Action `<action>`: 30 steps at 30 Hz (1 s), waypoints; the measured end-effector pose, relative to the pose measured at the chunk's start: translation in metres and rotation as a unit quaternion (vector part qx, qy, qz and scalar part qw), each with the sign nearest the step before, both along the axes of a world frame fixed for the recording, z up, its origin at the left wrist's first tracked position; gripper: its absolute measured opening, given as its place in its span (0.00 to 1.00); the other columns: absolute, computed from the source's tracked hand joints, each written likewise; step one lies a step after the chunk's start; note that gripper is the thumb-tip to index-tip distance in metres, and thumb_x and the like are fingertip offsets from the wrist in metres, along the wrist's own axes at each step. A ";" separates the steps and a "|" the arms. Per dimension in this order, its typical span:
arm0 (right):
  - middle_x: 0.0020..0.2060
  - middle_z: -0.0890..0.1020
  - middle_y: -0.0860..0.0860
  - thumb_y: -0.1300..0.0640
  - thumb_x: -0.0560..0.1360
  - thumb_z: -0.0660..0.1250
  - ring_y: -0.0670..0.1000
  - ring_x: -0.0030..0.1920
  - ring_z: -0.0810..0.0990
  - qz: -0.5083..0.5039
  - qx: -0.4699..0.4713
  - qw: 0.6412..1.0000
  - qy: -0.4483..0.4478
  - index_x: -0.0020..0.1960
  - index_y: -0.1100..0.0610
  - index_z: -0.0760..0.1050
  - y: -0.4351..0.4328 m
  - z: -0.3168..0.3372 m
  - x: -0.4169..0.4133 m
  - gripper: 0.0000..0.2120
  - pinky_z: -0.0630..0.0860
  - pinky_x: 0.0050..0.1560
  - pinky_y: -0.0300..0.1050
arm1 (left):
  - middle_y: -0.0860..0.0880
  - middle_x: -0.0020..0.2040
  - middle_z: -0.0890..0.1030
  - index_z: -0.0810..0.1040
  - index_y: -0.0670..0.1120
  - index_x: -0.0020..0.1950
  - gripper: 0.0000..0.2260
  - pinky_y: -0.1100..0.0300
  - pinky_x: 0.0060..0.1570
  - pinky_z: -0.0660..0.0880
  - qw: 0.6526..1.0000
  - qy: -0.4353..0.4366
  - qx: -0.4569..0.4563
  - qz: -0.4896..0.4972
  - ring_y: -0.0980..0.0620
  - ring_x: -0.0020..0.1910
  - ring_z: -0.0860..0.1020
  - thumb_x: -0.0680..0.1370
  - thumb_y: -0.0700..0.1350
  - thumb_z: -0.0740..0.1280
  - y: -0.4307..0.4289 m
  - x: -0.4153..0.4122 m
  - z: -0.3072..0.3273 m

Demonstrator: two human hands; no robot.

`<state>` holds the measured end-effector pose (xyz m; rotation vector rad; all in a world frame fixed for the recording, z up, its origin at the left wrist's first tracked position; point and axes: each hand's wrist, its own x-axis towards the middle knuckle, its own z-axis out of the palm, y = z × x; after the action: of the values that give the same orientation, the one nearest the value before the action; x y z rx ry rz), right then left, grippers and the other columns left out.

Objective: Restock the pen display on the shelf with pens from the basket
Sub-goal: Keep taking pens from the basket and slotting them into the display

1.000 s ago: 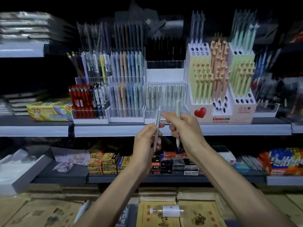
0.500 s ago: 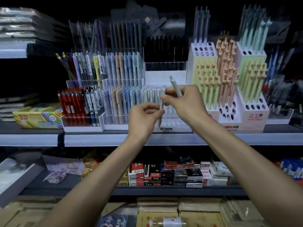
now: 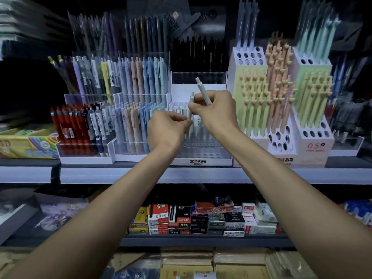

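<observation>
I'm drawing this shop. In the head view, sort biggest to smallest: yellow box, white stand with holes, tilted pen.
1. white stand
2. yellow box, cut off at the edge
3. tilted pen

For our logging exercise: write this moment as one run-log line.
left hand: pinches upright pen | right hand: grips tilted pen | place: at clear pen display

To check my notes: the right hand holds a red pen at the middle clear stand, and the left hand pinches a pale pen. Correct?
Not quite: the head view shows the pen in the right hand is pale, not red. The clear stand, left hand and second pen are as stated.
</observation>
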<state>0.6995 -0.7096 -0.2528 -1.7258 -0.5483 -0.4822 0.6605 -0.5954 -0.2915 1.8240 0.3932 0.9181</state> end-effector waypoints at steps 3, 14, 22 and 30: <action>0.39 0.86 0.47 0.60 0.73 0.78 0.49 0.44 0.87 0.005 0.002 1.000 0.007 0.43 0.53 0.84 0.002 -0.005 0.003 0.04 0.83 0.51 0.47 | 0.53 0.28 0.83 0.85 0.51 0.36 0.08 0.48 0.42 0.85 1.000 0.014 0.011 0.022 0.54 0.29 0.84 0.75 0.46 0.78 -0.004 0.002 -0.003; 0.38 0.87 0.49 0.59 0.69 0.82 0.49 0.39 0.88 0.013 0.027 0.996 0.081 0.41 0.52 0.84 0.017 -0.023 0.020 0.07 0.85 0.51 0.51 | 0.52 0.41 0.87 0.88 0.55 0.46 0.05 0.57 0.39 0.73 0.980 0.062 0.109 0.153 0.46 0.43 0.84 0.78 0.50 0.72 -0.018 0.005 -0.026; 0.38 0.88 0.48 0.58 0.69 0.81 0.48 0.40 0.87 -0.016 0.013 0.997 0.080 0.45 0.55 0.87 0.026 -0.031 0.024 0.06 0.85 0.48 0.48 | 0.53 0.29 0.75 0.86 0.52 0.41 0.08 0.57 0.33 0.63 0.979 0.065 0.109 0.161 0.47 0.34 0.72 0.78 0.48 0.70 -0.019 0.008 -0.036; 0.39 0.88 0.46 0.54 0.69 0.81 0.46 0.41 0.86 -0.053 -0.004 0.996 0.074 0.45 0.52 0.87 0.031 -0.032 0.023 0.07 0.81 0.43 0.40 | 0.48 0.36 0.83 0.87 0.53 0.43 0.07 0.46 0.47 0.80 0.977 0.054 0.113 0.170 0.42 0.43 0.82 0.77 0.50 0.70 -0.016 0.016 -0.040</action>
<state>0.7222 -0.6784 -0.2847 -1.7881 -0.3555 -0.4235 0.6764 -0.6111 -0.3312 2.0580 0.7113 1.1361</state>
